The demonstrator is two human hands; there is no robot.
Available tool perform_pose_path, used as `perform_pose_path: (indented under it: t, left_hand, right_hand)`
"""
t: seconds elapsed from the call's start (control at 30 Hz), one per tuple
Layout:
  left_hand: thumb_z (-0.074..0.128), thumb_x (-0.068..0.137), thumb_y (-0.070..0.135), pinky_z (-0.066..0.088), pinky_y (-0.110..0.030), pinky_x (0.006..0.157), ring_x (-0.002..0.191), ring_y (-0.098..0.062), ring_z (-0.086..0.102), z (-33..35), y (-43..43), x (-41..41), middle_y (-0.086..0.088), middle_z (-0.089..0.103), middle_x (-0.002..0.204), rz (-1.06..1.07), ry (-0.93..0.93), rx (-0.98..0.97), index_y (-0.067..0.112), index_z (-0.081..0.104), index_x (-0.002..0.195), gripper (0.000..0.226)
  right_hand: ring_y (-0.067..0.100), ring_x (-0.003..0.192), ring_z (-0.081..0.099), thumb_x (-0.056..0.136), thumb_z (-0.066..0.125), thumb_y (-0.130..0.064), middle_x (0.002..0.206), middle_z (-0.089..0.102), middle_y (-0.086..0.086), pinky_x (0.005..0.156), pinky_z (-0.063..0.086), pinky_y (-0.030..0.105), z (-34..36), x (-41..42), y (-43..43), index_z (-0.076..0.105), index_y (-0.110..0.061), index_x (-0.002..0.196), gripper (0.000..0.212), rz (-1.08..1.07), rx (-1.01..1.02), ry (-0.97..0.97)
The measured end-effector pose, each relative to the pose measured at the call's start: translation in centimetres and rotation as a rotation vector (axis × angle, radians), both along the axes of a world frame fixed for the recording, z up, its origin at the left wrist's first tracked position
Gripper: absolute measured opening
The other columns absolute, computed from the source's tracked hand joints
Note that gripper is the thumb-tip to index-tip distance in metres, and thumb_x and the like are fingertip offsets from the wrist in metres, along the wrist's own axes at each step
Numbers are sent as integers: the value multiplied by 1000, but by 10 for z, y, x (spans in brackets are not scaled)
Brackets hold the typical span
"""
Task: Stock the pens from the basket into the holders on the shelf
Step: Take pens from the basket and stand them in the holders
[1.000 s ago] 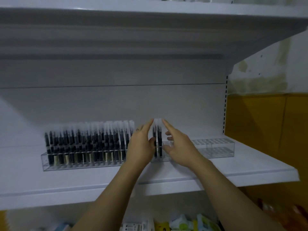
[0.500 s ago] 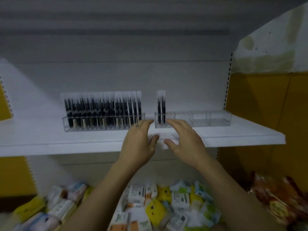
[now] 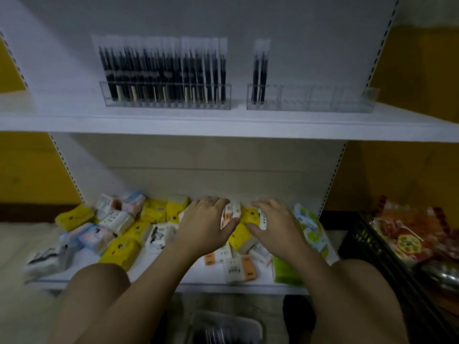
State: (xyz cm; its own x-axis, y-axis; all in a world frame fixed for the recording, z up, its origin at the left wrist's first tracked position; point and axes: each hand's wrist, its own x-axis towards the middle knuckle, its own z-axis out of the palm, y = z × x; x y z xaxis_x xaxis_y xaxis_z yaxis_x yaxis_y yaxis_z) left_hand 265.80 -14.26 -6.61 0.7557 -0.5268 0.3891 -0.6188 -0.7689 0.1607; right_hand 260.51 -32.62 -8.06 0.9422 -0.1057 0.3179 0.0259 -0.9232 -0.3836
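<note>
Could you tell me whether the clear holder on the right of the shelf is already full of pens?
No, the right holder holds only a few pens at its left end, and its other compartments stand empty.

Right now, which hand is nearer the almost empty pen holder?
Right. The right hand is low, under the almost empty holder; the left hand is equally low, farther left, under the full holder.

The left hand [image 3: 206, 227], at 7 o'clock from the middle of the view, and the right hand [image 3: 278, 229], at 5 o'clock, are bare. The forearms [image 3: 154, 281] are uncovered down to the frame's lower edge. Two bare, rounded knees [image 3: 94, 294] show at 7 and 5 o'clock. Blur hides finer detail.
</note>
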Motion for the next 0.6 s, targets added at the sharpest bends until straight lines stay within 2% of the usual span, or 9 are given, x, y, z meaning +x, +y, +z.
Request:
perform_pose_path:
  t: [0.13, 0.33, 0.5, 0.6]
  left_hand:
    - [44, 89, 63, 37, -32, 98, 121, -21, 51, -50, 8, 1, -1, 59, 130, 40, 148, 81, 20, 51, 134, 62]
    - [43, 90, 63, 33, -36, 107, 128, -24, 45, -118, 13, -2, -5, 52, 138, 72, 337, 135, 18, 47, 139, 66]
    - [45, 91, 61, 39, -36, 100, 121, -25, 52, -164, 19, -7, -6, 58, 132, 79, 451, 174, 16, 48, 137, 65]
    - [47, 90, 57, 40, -36, 98, 118, -26, 53, -187, 24, -10, -6, 59, 129, 102, 528, 179, 17, 50, 134, 60]
  right_hand:
    - [17, 132, 35, 89, 58, -49, 143, 40, -5, 107, 33, 32, -48, 0, 3, 48, -27, 139, 56, -3, -15, 138]
    - [21, 132, 36, 89, 59, -50, 145, 40, -1, 107, 33, 33, -116, 2, 9, 47, -24, 140, 58, 19, -12, 355]
    - [26, 130, 39, 91, 59, -43, 143, 42, 4, 103, 39, 36, -164, 2, 19, 45, -19, 141, 57, 49, 6, 533]
    - [29, 124, 46, 89, 62, -37, 135, 48, 9, 99, 43, 37, -188, -1, 26, 51, -15, 135, 52, 79, 32, 637]
